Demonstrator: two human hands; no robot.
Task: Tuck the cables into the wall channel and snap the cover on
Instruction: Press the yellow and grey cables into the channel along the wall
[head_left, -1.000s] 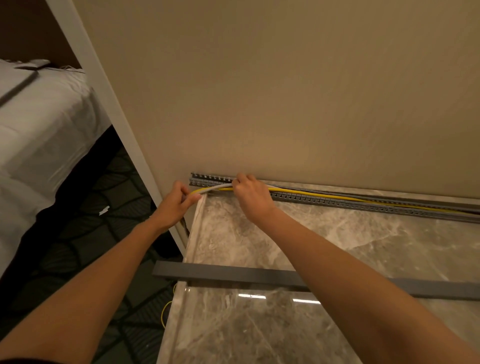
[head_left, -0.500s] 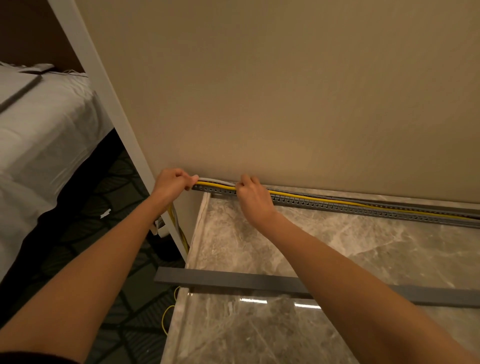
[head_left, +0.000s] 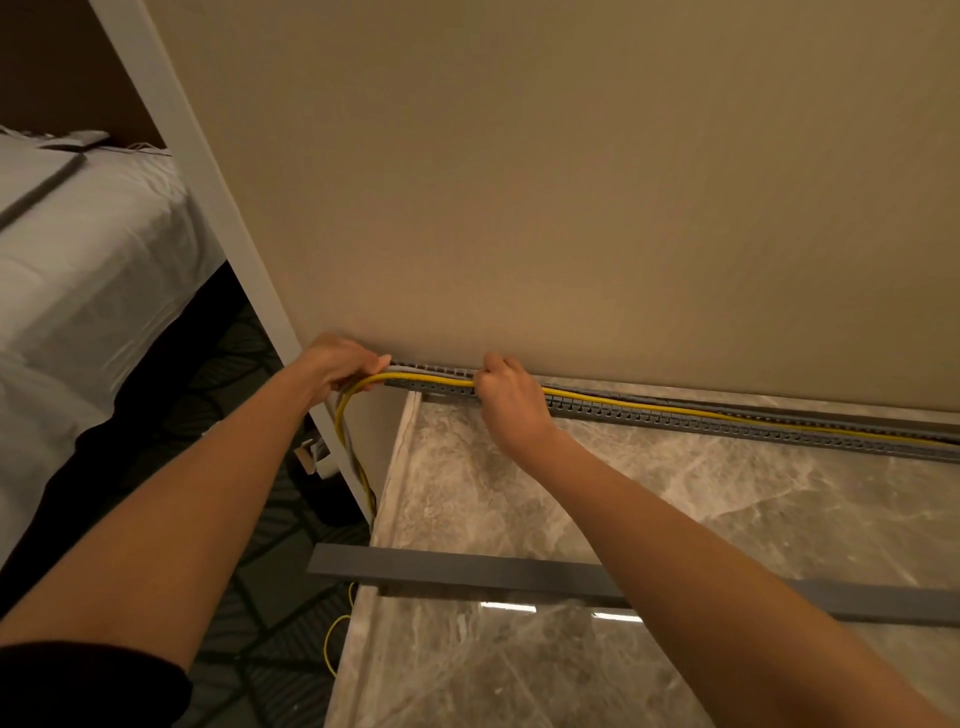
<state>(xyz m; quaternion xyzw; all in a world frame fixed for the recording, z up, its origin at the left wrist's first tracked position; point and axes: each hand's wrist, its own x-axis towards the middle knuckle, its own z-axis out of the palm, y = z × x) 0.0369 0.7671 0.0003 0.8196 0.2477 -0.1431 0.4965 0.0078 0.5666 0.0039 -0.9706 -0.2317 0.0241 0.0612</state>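
Beige wall (head_left: 571, 208) up top, marble worktop (head_left: 675, 519) below, a bed (head_left: 78, 286) off to the left, and the slotted grey channel (head_left: 727, 423) runs along the foot of the wall. The yellow cable (head_left: 649, 405) lies in it on the right stretch, but at the near end it arcs out and drops over the worktop's edge with a grey cable (head_left: 349, 444) beside it. The left hand (head_left: 337, 364) has its fingers (head_left: 371, 364) curled round both cables just at the channel's mouth. The right hand (head_left: 511, 402) is a little way along, fingers bent over the channel's front wall, pinching the yellow cable down. The cover (head_left: 467, 569) waits flat on the worktop, well apart, not yet fitted. Now the trick, I'd say: feed slack with the left, press flat with the right, working along so no hump rides above the slotted walls, or that cover won't click home.
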